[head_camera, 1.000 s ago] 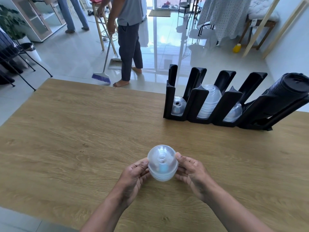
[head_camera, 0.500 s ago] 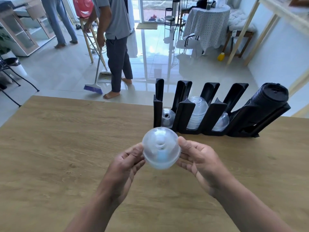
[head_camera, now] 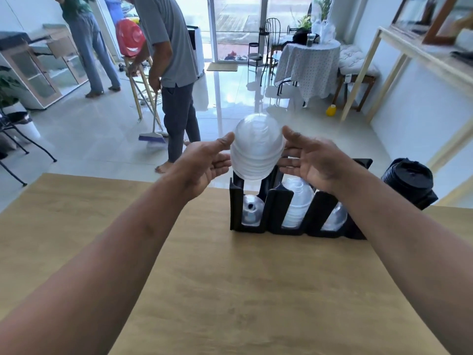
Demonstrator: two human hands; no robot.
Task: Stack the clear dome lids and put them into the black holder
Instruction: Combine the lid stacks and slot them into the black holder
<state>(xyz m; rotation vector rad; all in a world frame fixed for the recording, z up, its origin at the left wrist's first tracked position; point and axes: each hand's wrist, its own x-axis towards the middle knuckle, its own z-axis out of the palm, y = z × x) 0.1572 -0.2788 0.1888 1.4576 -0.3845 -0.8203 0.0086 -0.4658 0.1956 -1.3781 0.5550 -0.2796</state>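
A stack of clear dome lids (head_camera: pixel 257 149) hangs in the air just above the left slot of the black holder (head_camera: pixel 275 213), domes pointing away from me. My left hand (head_camera: pixel 207 162) holds its left side with thumb on top and fingers beneath. My right hand (head_camera: pixel 311 160) holds the right side the same way. The holder stands at the far edge of the wooden table (head_camera: pixel 230 290). Its left slot holds a small clear lid (head_camera: pixel 252 210), the middle slot a taller lid stack (head_camera: pixel 297 203), and the third slot another clear lid (head_camera: pixel 335 219).
A stack of black lids (head_camera: pixel 409 184) lies in the holder's right end. Beyond the table a person with a broom (head_camera: pixel 156 124) sweeps the tiled floor, and another person stands at the back left by a cabinet.
Both hands have lifted the lid stack from low over the table up and forward to just above the holder's left slot. The stack has tipped so its domes face away.
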